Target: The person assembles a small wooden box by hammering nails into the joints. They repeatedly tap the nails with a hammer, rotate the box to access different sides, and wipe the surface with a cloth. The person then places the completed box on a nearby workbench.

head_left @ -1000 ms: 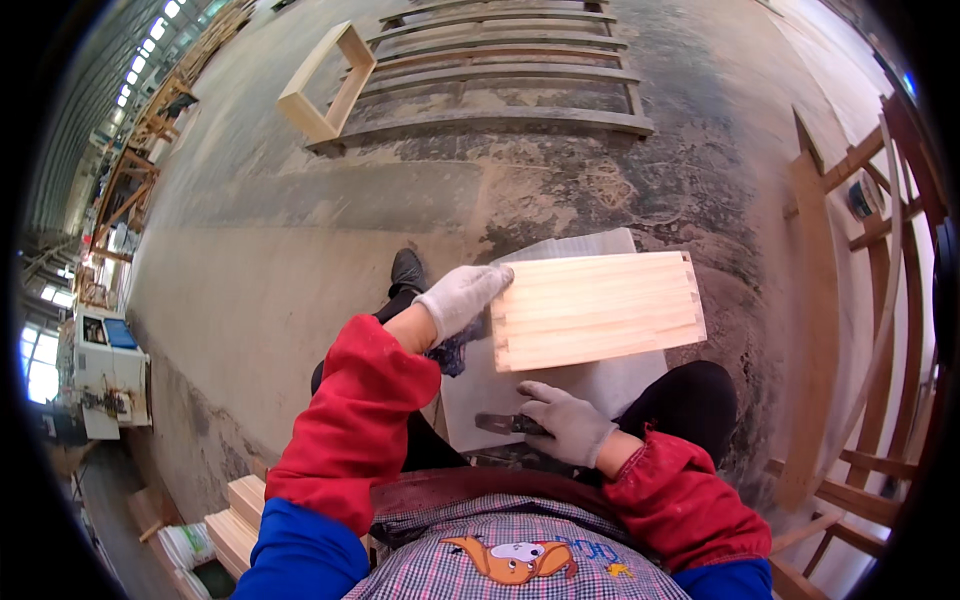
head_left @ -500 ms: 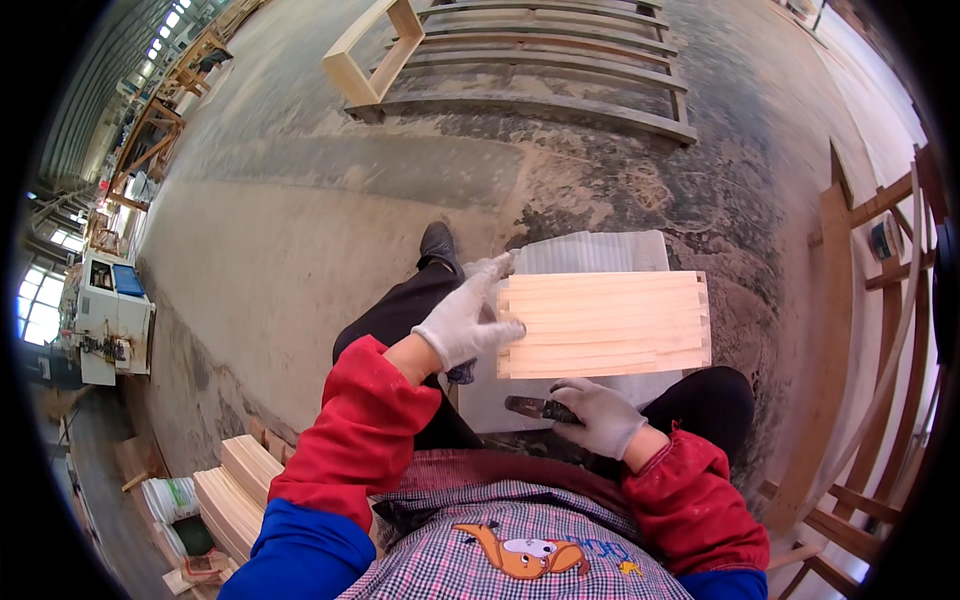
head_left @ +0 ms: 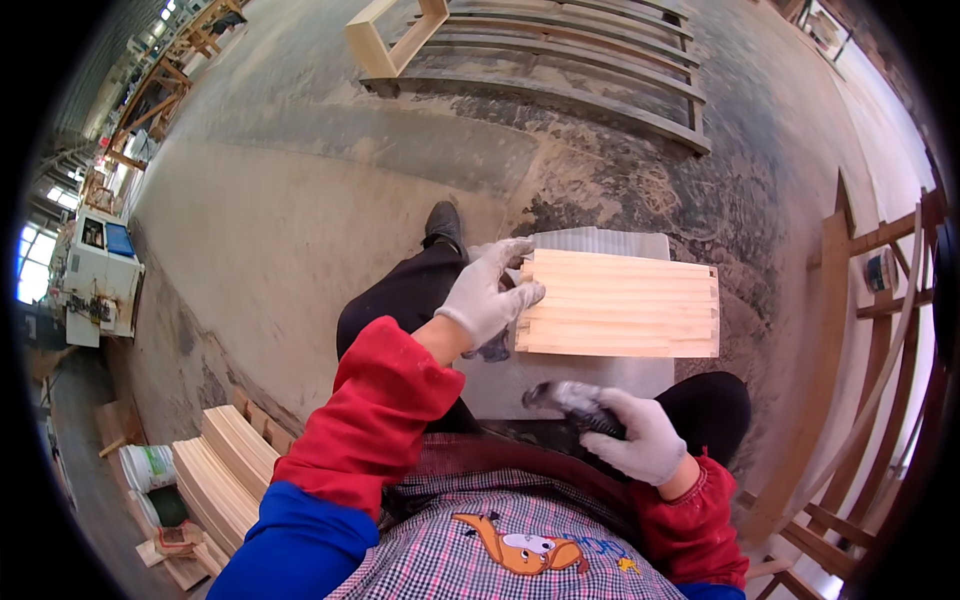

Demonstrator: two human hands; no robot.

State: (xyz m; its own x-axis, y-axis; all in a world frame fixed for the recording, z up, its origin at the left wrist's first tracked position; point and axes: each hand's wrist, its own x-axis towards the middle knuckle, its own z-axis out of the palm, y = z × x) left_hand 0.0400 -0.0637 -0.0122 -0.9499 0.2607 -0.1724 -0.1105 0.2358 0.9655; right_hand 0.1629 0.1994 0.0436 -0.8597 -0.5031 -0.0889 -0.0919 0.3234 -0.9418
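A block of several pale boards (head_left: 620,304) lies side by side in front of me, with notches at both ends. My left hand (head_left: 492,295), in a whitish glove, is at the block's left end, thumb over the near part and fingers at the far corner. On the near side, apart from the boards, my gloved right hand (head_left: 640,436) is closed round a dark hand tool (head_left: 575,402) with a shiny greyish end. Motion blurs the tool, so its kind is unclear. Beneath the boards is a pale, flat, sheet-covered support (head_left: 600,388).
Ahead on the floor is a low slatted wooden rack (head_left: 570,95), with an open wooden frame (head_left: 375,50) at its left end. Long boards (head_left: 222,465) are stacked at my lower left beside a white bucket (head_left: 147,467). A wooden stand (head_left: 830,350) rises on the right.
My right hand has lifted and moved slightly right, turning the tool. The left hand stays at the boards' left end. The whole view has shifted a little.
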